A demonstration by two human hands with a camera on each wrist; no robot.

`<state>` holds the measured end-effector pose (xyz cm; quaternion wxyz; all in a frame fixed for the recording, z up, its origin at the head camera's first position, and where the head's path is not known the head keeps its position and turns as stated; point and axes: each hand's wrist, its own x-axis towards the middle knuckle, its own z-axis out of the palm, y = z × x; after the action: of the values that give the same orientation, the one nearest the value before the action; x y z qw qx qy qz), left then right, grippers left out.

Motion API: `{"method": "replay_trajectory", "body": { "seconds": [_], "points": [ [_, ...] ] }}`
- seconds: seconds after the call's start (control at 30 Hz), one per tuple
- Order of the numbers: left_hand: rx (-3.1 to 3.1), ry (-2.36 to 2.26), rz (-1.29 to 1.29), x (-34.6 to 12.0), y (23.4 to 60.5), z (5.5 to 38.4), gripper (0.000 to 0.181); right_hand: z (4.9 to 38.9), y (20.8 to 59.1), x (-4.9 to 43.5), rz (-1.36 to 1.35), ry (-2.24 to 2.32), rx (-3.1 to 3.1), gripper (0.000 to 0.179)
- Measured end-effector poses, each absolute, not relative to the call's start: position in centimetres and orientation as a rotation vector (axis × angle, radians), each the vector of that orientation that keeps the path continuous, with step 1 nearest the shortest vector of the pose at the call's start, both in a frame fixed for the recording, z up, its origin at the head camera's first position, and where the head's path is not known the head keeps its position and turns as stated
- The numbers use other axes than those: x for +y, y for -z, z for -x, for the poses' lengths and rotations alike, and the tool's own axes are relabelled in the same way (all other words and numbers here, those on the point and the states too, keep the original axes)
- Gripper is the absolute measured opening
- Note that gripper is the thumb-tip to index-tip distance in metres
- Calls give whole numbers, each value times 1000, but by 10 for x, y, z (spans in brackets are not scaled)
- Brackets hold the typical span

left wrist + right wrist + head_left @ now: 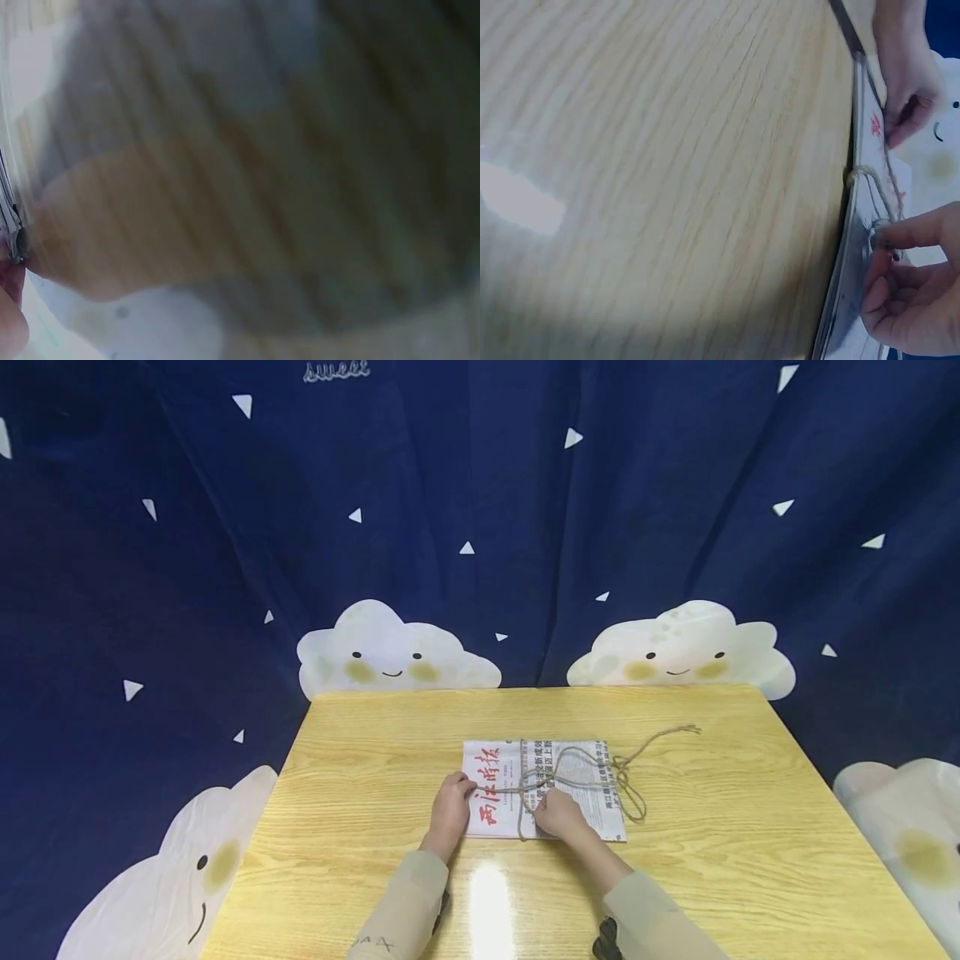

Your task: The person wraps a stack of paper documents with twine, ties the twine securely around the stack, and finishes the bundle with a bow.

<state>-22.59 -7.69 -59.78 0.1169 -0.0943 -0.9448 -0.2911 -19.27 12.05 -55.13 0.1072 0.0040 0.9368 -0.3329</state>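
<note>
Hands pinch twine looped round newspaper on wooden table.

One counter, one bundle of newspaper near its middle, its sheets not countable; twine around that, number of pieces unclear; two hands, one left hand and one right hand; two sleeves over the near edge; one curtain, four clouds on it, two along the far edge, one beyond each side edge; fifteen white triangles; one word
</note>
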Motion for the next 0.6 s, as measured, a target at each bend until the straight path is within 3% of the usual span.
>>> {"method": "replay_trajectory", "body": {
  "seconds": [0.13,0.6],
  "points": [
    [-2758,848,276,-77,597,225,12,180,546,131,-19,972,2745,35],
    [-2732,832,283,-76,599,224,13,135,545,154,38,794,2739,18]
  ]
}}
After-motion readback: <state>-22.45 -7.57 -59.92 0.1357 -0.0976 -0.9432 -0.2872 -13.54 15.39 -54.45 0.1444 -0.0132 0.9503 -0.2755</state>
